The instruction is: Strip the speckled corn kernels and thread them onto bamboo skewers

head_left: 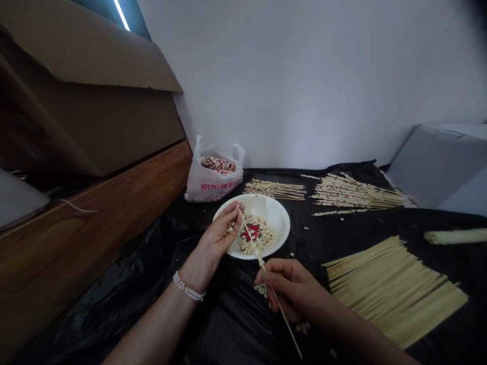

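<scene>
My right hand [283, 286] pinches a thin bamboo skewer [281, 309] that slants up and to the left. A few pale corn kernels [259, 256] are threaded on it just ahead of my fingers. Over the left rim of a white bowl [281, 223], my left hand [222, 228] is closed around some loose kernels, with fingertips touching the skewer's tip. The piece at the tip is too small to make out clearly. Inside the bowl lie loose cream and dark red corn kernels [266, 235], over a red pattern on its bottom.
Behind the bowl stands a white plastic bag [213, 185] holding corn cobs. Filled corn skewers [274, 189] lie beside it, with another pile [342, 192] farther right. Bare skewers [395, 289] spread at right on black plastic sheeting [152, 299]. A cardboard box [114, 116] sits left.
</scene>
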`<state>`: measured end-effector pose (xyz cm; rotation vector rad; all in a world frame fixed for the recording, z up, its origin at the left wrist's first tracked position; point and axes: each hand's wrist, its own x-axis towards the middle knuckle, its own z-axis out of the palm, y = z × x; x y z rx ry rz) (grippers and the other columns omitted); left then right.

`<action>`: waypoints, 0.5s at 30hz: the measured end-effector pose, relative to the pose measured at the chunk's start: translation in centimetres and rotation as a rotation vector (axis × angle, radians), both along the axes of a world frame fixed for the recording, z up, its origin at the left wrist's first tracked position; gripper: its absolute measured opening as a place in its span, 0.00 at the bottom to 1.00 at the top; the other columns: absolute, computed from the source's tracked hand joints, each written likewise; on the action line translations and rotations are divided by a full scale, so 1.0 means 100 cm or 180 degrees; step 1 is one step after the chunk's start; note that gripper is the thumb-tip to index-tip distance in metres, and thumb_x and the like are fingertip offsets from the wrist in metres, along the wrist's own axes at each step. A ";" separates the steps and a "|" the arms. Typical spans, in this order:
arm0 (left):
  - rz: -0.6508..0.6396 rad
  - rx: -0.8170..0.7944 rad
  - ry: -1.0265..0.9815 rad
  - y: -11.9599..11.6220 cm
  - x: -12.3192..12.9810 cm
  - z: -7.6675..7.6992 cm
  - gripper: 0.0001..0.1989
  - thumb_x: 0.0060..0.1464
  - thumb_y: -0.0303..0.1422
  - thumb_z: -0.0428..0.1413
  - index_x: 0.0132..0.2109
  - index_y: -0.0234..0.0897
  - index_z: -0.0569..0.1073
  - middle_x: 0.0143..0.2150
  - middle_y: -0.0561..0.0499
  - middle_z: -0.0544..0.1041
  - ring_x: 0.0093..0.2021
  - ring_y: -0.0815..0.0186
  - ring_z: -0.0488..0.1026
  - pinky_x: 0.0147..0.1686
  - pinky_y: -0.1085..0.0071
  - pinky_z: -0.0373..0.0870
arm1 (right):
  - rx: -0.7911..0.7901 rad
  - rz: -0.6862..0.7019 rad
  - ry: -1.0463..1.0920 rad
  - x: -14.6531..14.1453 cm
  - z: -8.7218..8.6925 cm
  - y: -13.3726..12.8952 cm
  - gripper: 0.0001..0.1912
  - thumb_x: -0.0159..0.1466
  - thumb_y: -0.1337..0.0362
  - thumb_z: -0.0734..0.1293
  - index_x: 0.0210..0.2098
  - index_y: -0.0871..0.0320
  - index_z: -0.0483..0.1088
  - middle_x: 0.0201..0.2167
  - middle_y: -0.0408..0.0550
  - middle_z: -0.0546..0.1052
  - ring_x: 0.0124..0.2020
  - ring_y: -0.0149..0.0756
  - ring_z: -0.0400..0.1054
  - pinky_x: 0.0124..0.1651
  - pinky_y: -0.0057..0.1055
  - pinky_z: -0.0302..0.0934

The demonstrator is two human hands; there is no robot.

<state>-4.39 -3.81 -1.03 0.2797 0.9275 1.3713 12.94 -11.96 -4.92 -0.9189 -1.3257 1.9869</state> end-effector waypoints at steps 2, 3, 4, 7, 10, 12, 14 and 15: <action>0.0060 -0.0038 -0.0062 0.001 0.000 0.000 0.22 0.56 0.16 0.53 0.56 0.35 0.71 0.43 0.45 0.80 0.35 0.71 0.79 0.33 0.82 0.76 | -0.0033 -0.0013 0.0020 0.000 0.000 -0.001 0.18 0.60 0.48 0.66 0.33 0.59 0.70 0.14 0.36 0.70 0.07 0.20 0.51 0.11 0.21 0.39; 0.0087 -0.0054 -0.0099 0.002 0.000 -0.001 0.21 0.57 0.17 0.53 0.56 0.34 0.71 0.43 0.45 0.81 0.35 0.71 0.79 0.33 0.82 0.76 | -0.0038 -0.0021 0.0031 0.000 0.000 -0.001 0.18 0.60 0.48 0.66 0.33 0.59 0.70 0.14 0.35 0.70 0.07 0.20 0.51 0.11 0.21 0.40; 0.0103 -0.0053 -0.0128 0.002 -0.001 -0.001 0.20 0.58 0.18 0.53 0.56 0.33 0.71 0.42 0.45 0.81 0.35 0.71 0.79 0.34 0.82 0.76 | -0.0035 -0.0015 0.0036 0.000 -0.001 -0.002 0.18 0.60 0.48 0.66 0.33 0.59 0.70 0.13 0.35 0.70 0.07 0.20 0.50 0.11 0.21 0.40; 0.0090 0.0018 -0.0122 0.002 -0.003 -0.003 0.19 0.58 0.18 0.53 0.54 0.33 0.72 0.41 0.47 0.80 0.36 0.71 0.79 0.35 0.82 0.76 | -0.0001 -0.0024 -0.0011 0.000 -0.001 -0.003 0.17 0.60 0.49 0.66 0.33 0.59 0.70 0.14 0.35 0.69 0.08 0.20 0.50 0.11 0.21 0.40; 0.0052 0.0063 -0.0155 0.003 -0.005 -0.005 0.17 0.57 0.17 0.53 0.51 0.32 0.73 0.39 0.48 0.80 0.35 0.72 0.78 0.35 0.82 0.75 | 0.0007 -0.0029 -0.0038 0.000 0.000 -0.003 0.17 0.61 0.50 0.66 0.33 0.59 0.70 0.13 0.35 0.69 0.08 0.20 0.51 0.11 0.20 0.40; 0.0045 0.0036 -0.0242 0.004 -0.006 -0.006 0.16 0.57 0.16 0.53 0.51 0.32 0.73 0.38 0.48 0.80 0.35 0.71 0.78 0.34 0.82 0.75 | 0.0000 -0.0023 -0.0026 -0.001 0.000 -0.003 0.17 0.60 0.50 0.66 0.33 0.59 0.70 0.13 0.35 0.69 0.07 0.20 0.51 0.11 0.20 0.40; 0.0055 0.0008 -0.0292 0.005 -0.007 -0.007 0.18 0.57 0.16 0.53 0.52 0.33 0.73 0.39 0.48 0.80 0.35 0.72 0.78 0.35 0.82 0.75 | -0.0011 -0.0028 -0.0047 -0.001 0.001 -0.002 0.17 0.60 0.49 0.66 0.33 0.59 0.70 0.13 0.35 0.69 0.07 0.21 0.50 0.11 0.21 0.39; 0.0057 0.0018 -0.0279 0.005 -0.008 -0.007 0.20 0.56 0.16 0.53 0.54 0.34 0.72 0.40 0.48 0.79 0.36 0.72 0.78 0.35 0.82 0.75 | -0.0018 -0.0030 -0.0062 -0.001 0.001 -0.002 0.17 0.60 0.50 0.66 0.33 0.59 0.70 0.13 0.35 0.69 0.07 0.20 0.50 0.11 0.21 0.39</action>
